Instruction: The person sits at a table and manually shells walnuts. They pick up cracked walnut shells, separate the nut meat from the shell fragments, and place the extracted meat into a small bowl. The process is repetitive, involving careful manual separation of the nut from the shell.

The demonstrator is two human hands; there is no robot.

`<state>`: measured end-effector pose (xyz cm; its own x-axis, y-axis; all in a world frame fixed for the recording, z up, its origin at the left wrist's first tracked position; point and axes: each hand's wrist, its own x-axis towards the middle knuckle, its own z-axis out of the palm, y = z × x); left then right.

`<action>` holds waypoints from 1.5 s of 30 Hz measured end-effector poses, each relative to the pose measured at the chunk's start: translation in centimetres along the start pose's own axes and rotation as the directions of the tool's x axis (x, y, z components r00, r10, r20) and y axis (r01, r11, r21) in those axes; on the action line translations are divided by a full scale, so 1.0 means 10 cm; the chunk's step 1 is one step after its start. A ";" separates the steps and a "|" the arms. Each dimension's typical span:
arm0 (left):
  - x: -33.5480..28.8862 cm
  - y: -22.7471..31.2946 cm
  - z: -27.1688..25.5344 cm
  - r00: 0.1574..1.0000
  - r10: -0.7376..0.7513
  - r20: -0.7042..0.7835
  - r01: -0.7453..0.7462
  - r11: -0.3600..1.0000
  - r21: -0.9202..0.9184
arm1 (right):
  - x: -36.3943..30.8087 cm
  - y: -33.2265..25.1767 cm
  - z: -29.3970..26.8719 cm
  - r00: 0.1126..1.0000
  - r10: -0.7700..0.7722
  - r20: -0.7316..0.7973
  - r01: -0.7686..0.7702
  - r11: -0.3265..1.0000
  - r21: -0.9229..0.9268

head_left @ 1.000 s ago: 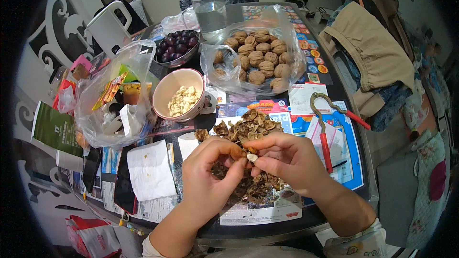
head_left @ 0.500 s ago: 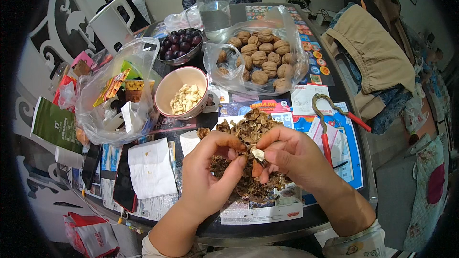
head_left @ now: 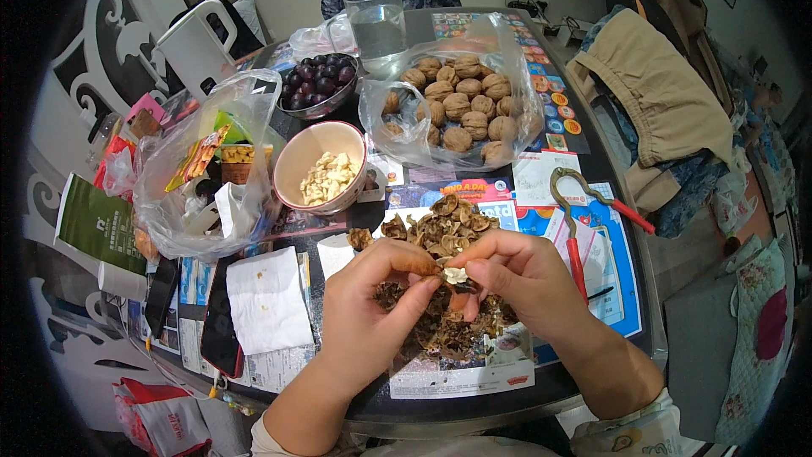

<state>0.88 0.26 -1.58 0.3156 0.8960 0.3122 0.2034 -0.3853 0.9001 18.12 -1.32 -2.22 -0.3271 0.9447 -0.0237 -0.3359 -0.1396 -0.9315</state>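
Head view: left hand (head_left: pixel 369 309) and right hand (head_left: pixel 529 286) pinch one kernel (head_left: pixel 455 274), partly hiding shells (head_left: pixel 448 226).

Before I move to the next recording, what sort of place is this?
Probably a room in a home, perhaps a dining area: a dark table bears whole walnuts in their shells, and a beige garment lies on piled clothes beside it.
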 end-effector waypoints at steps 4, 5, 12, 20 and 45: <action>0.02 0.01 0.01 0.985 0.171 0.013 -0.170 0.970 0.175 | 0.00 0.03 0.02 0.996 -0.003 -0.085 -0.002 0.998 -0.058; 0.02 0.01 0.02 0.983 0.183 0.006 -0.181 0.966 0.182 | -0.01 0.03 0.04 0.994 -0.008 -0.112 -0.002 0.995 -0.097; -0.01 0.00 0.06 0.991 0.122 -0.062 -0.113 0.985 0.132 | -0.04 0.04 0.11 0.966 -0.119 -0.230 0.072 0.976 -0.204; 0.03 0.01 0.03 0.949 0.315 -0.012 -0.298 0.910 0.288 | -0.03 -0.03 0.07 0.986 -0.030 -0.164 0.007 0.989 -0.145; 0.05 -0.02 0.01 0.913 0.405 0.039 -0.394 0.858 0.330 | -0.07 0.01 0.07 0.891 -0.445 -0.085 0.271 0.674 -0.688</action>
<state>1.06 0.73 -1.60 0.4070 0.6538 0.6379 0.3561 -0.7566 0.5484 17.65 -2.20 -2.06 -0.0670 0.9296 0.3625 0.2928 0.3657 -0.8835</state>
